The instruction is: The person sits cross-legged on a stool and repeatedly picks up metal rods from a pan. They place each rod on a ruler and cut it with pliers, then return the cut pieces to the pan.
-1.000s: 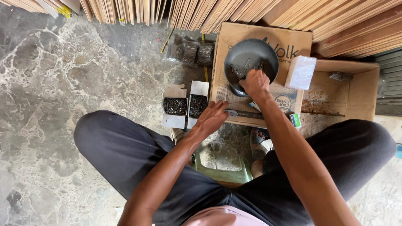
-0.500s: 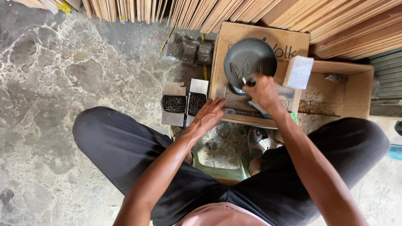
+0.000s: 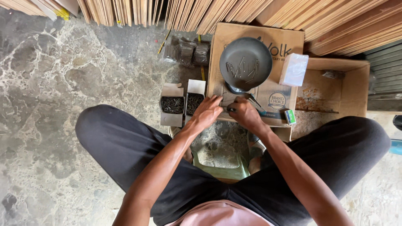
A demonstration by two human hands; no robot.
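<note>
My left hand [image 3: 207, 112] rests with spread fingers on the front edge of a flat cardboard sheet [image 3: 268, 94]. Right beside it, my right hand [image 3: 245, 114] is curled, its fingertips pinched on a small dark nail at the cardboard edge. The two hands almost touch. Just beyond them a dark round pan [image 3: 246, 63] sits on the cardboard with several thin nails lying in it. Left of my left hand stand two small open boxes of dark nails [image 3: 172, 104], side by side on the floor.
A white packet [image 3: 294, 69] lies right of the pan, next to an open cardboard box [image 3: 335, 86]. Thin wooden boards [image 3: 188, 12] are stacked along the far edge. I sit on a green stool [image 3: 220, 161] with my knees spread over a marbled floor [image 3: 54, 83].
My right hand has come back from the pan's rim to the front edge of the cardboard. My left hand has slid forward to meet it.
</note>
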